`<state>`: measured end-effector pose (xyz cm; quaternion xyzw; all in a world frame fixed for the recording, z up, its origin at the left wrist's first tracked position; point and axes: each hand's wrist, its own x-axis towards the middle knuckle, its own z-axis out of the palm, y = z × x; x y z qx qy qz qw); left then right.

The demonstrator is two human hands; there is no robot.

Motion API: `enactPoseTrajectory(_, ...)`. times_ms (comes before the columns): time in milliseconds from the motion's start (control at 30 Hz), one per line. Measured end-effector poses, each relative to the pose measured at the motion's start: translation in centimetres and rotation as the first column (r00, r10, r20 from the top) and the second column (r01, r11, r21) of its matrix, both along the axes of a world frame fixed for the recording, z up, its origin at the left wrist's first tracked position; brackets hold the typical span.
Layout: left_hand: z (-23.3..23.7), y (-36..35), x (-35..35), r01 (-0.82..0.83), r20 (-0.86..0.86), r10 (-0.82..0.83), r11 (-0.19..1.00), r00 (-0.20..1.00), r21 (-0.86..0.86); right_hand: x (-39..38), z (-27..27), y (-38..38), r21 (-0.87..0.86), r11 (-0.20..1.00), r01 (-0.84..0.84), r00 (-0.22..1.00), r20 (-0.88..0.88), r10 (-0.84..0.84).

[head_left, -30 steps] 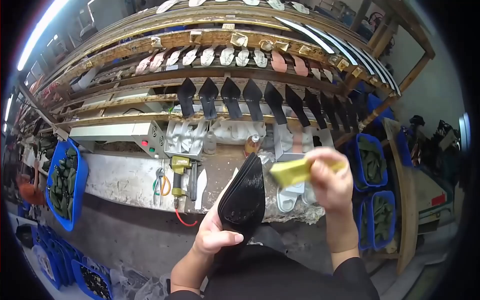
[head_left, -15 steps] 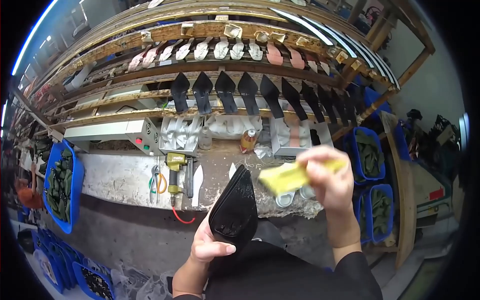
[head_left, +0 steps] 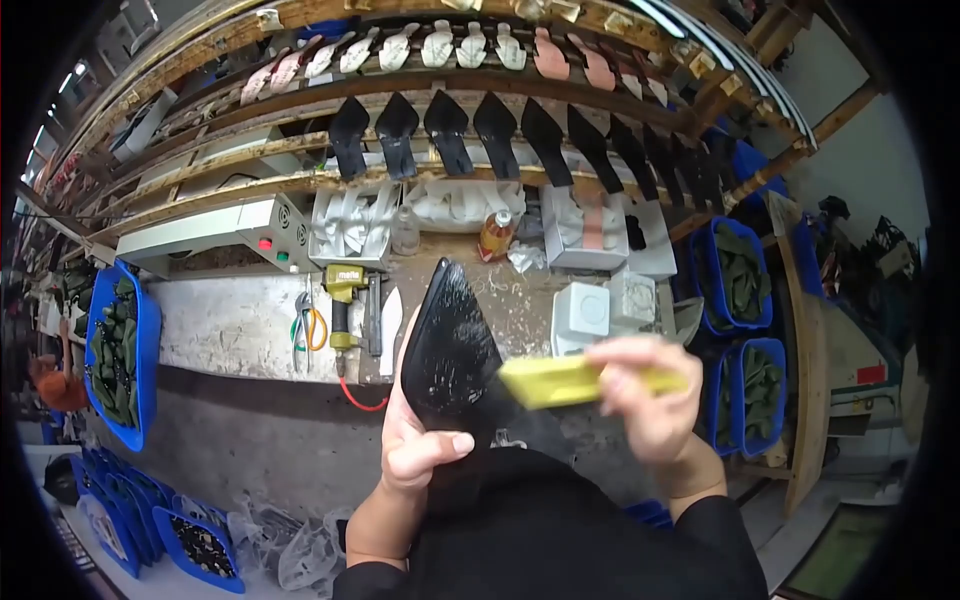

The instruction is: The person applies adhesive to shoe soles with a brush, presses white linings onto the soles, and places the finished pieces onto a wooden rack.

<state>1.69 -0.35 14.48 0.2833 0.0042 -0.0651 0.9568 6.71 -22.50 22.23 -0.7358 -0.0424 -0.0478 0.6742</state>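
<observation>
Head view, centre of frame: left hand (head_left: 420, 445) wrapped around the lower end of a black pointed shoe piece (head_left: 450, 345), thumb across its front, tip pointing up. Right of centre: right hand (head_left: 645, 400) pinched shut on a yellow block (head_left: 550, 380), its left end at the piece's lower right edge. Behind: workbench (head_left: 240, 335) with yellow nail gun (head_left: 345, 300); blue bins (head_left: 740, 290) at right.

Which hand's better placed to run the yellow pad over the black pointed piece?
Right, probably: the right hand grips the yellow pad, its end over the black pointed piece; the left hand is busy holding that piece.
</observation>
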Motion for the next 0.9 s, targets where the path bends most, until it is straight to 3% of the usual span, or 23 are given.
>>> enactPoseTrajectory(100, 0.0, 0.5, -0.3, 0.112, -0.018, -0.111, 0.992, 0.994, 0.063, -0.7, -0.3, 0.4, -0.212, 0.972, -0.098, 0.986, 0.113, 0.124)
enactPoseTrajectory(267, -0.7, 0.4, -0.8, 0.163, 0.044, -0.164, 0.986, 0.985, 0.036, 0.6, 4.7, 0.5, -0.147, 0.961, -0.232, 0.948, 0.186, 0.258)
enactPoseTrajectory(333, -0.6, 0.5, -0.9, 0.192, 0.050, -0.196, 0.979, 0.979, 0.073, 3.6, 3.5, 1.4, -0.356, 0.917, -0.180, 0.928, 0.249, 0.278)
enactPoseTrajectory(367, -0.6, 0.5, -1.2, 0.210, 0.049, -0.216, 0.973, 0.975, 0.096, 4.8, 3.5, 0.7, -0.361, 0.917, -0.169, 0.930, 0.251, 0.270)
enactPoseTrajectory(433, -0.3, 0.6, -1.5, 0.214, 0.048, -0.222, 0.968, 0.974, 0.129, 7.0, 4.3, -0.3, -0.164, 0.975, -0.152, 0.983, 0.081, 0.167)
enactPoseTrajectory(500, -0.3, 0.4, -1.1, 0.202, 0.064, -0.209, 0.973, 0.976, 0.110, 4.5, 5.4, -0.1, -0.177, 0.967, -0.181, 0.952, 0.217, 0.218)
enactPoseTrajectory(533, -0.3, 0.6, -1.2, 0.226, 0.058, -0.233, 0.968, 0.971, 0.109, 3.7, 4.8, 0.3, -0.177, 0.964, -0.198, 0.952, 0.199, 0.232)
enactPoseTrajectory(600, -0.4, 1.2, -0.9, 0.261, 0.059, -0.269, 0.958, 0.961, 0.119, 2.9, 3.4, 1.8, -0.710, 0.682, -0.174, 0.683, 0.412, 0.604)
enactPoseTrajectory(667, 0.0, 1.1, -0.4, 0.223, 0.043, -0.229, 0.968, 0.973, 0.112, 1.4, 0.6, 4.2, -0.700, 0.704, -0.123, 0.501, 0.568, 0.653)
enactPoseTrajectory(800, 1.0, 0.8, 1.0, 0.172, 0.026, -0.175, 0.979, 0.984, 0.107, -0.2, 0.9, 5.6, -0.652, 0.734, -0.188, 0.462, 0.601, 0.652)
enactPoseTrajectory(900, 0.3, 1.6, 0.9, 0.171, -0.064, -0.177, 0.981, 0.982, -0.088, 1.6, 0.6, 3.0, -0.709, 0.688, -0.153, 0.597, 0.489, 0.636)
